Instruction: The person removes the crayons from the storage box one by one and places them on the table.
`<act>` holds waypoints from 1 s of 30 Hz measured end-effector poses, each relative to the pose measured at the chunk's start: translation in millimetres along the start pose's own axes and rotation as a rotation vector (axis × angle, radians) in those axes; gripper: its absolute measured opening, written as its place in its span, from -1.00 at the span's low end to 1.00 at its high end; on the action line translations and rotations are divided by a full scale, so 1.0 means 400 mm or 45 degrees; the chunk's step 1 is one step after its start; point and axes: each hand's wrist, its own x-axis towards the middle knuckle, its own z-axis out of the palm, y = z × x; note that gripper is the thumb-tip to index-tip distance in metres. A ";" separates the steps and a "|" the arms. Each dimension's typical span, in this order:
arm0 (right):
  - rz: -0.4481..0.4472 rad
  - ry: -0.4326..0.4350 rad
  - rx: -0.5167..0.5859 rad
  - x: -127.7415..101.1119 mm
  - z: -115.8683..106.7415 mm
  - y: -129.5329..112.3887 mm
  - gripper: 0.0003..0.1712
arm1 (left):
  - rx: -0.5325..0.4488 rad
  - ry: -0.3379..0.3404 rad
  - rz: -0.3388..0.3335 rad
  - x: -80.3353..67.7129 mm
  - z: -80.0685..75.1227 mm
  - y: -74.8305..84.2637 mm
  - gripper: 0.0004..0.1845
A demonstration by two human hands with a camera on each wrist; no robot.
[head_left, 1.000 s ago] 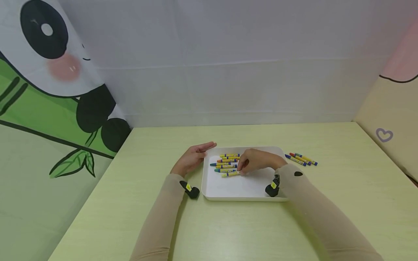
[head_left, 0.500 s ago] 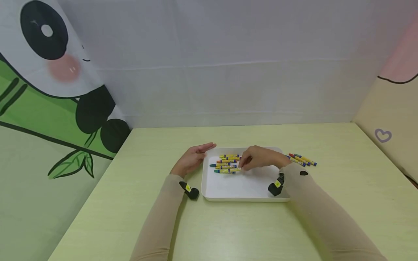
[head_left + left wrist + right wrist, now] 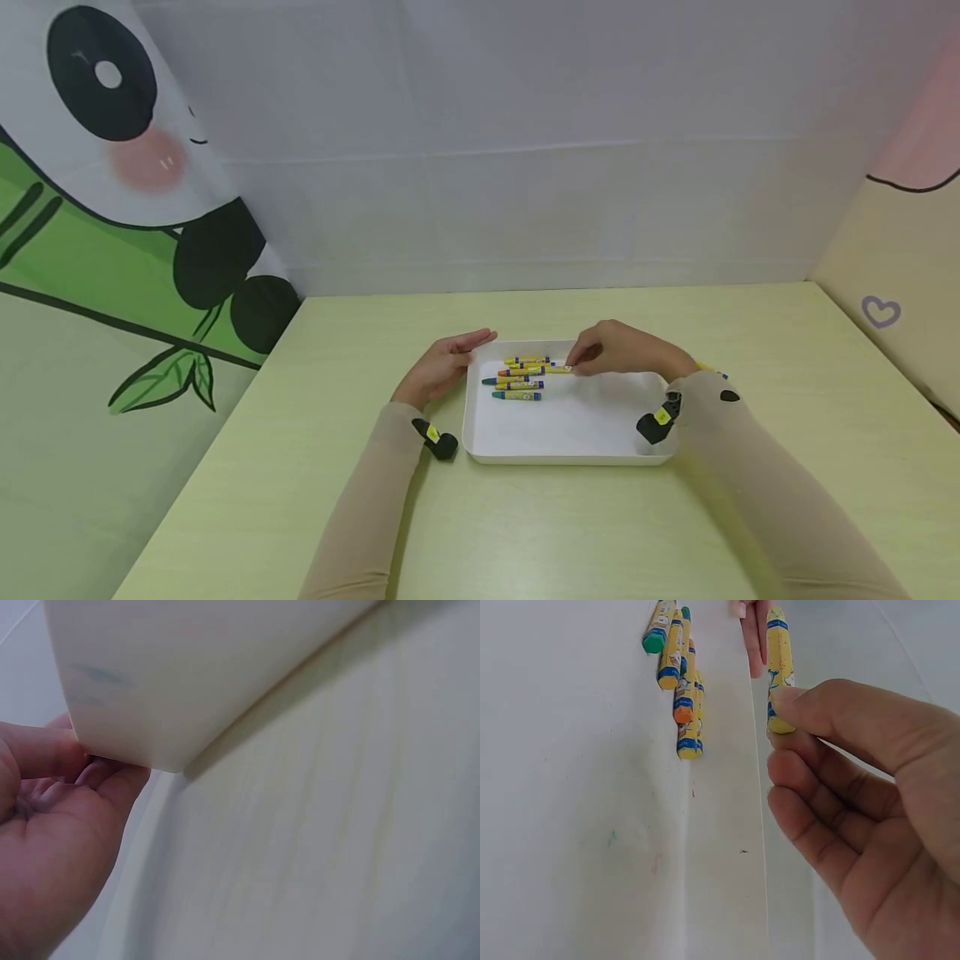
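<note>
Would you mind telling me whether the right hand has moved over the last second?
Yes: the right hand moved toward the white tray's far rim, holding a yellow crayon.

Beyond my work I see a pale green table [image 3: 525,533], a panda-and-bamboo backdrop [image 3: 127,192] on my left, a plain white wall [image 3: 525,150] ahead, and a heart-printed panel [image 3: 885,312] on my right.

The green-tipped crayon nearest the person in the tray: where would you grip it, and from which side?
The green-tipped crayon lies flat and apart from the row behind it, lengthwise across the white tray. Probably best pinched at mid-barrel from above, thumb on the near side, where the tray floor is bare. The right hand already pinches a yellow crayon; the left hand rests against the tray's rim.
</note>
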 end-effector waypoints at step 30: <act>0.125 0.220 -0.054 -0.107 -0.068 0.088 -0.76 | 0.011 0.015 0.006 0.001 0.008 0.000 -0.46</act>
